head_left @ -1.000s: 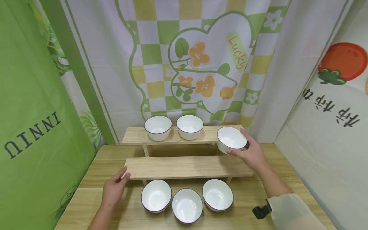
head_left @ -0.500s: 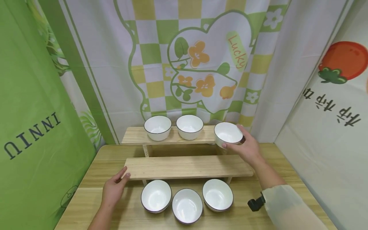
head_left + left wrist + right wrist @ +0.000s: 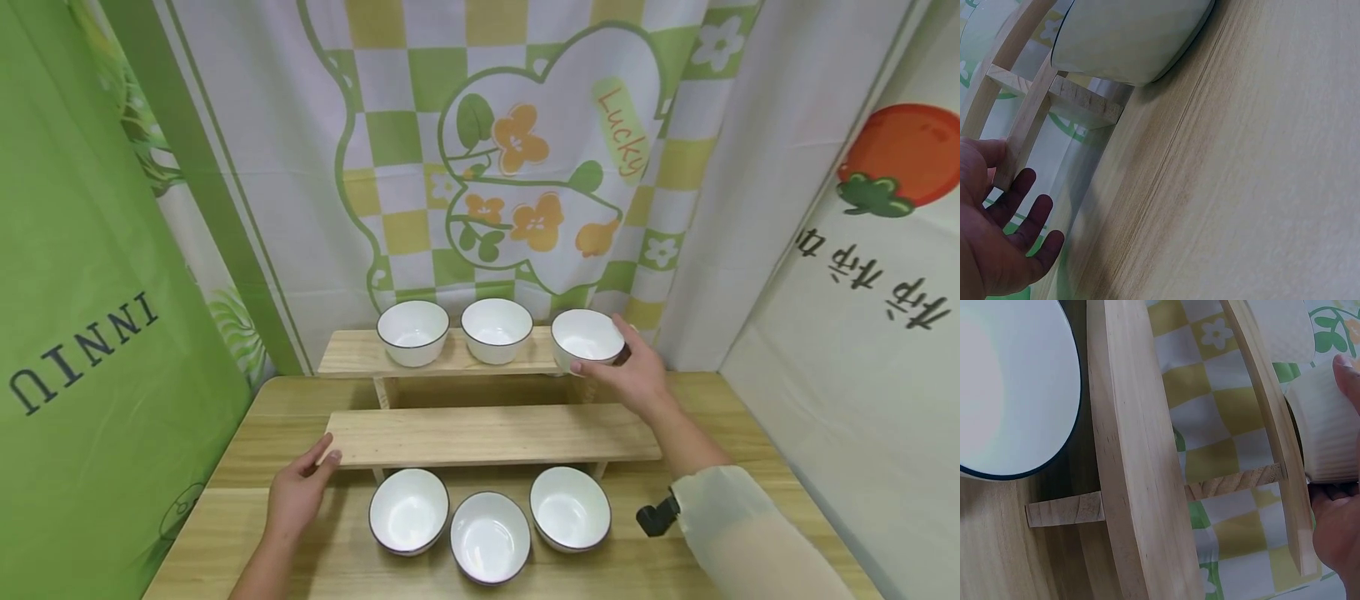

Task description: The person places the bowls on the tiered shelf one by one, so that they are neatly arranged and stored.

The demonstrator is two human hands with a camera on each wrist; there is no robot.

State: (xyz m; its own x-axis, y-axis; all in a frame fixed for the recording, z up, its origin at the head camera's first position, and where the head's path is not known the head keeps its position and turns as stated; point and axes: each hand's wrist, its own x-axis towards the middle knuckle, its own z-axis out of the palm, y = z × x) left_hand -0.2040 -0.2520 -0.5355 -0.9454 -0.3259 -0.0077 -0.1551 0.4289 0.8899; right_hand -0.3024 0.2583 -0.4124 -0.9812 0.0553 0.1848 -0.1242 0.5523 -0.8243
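My right hand (image 3: 633, 371) grips a white dark-rimmed bowl (image 3: 587, 335) by its right side, thumb in front, at the right end of the upper wooden shelf board. In the right wrist view the bowl (image 3: 1325, 425) sits right at the board's surface, with fingers around its wall. Two matching bowls, one on the left (image 3: 413, 333) and one in the middle (image 3: 497, 331), stand in line with it. My left hand (image 3: 296, 496) pinches the left end of the lower shelf board (image 3: 487, 435); in the left wrist view the thumb and a finger are on either side of the board end (image 3: 1013, 156).
Three more white bowls, left (image 3: 408, 512), middle (image 3: 491, 537) and right (image 3: 570, 508), stand on the wooden table (image 3: 247, 450) in front of the two-step rack. A patterned curtain (image 3: 510, 167) hangs close behind, with cloth walls on both sides.
My right hand has moved the bowl left and back, from over the front edge onto the upper board beside the other two. The left hand has stayed at the lower board's end.
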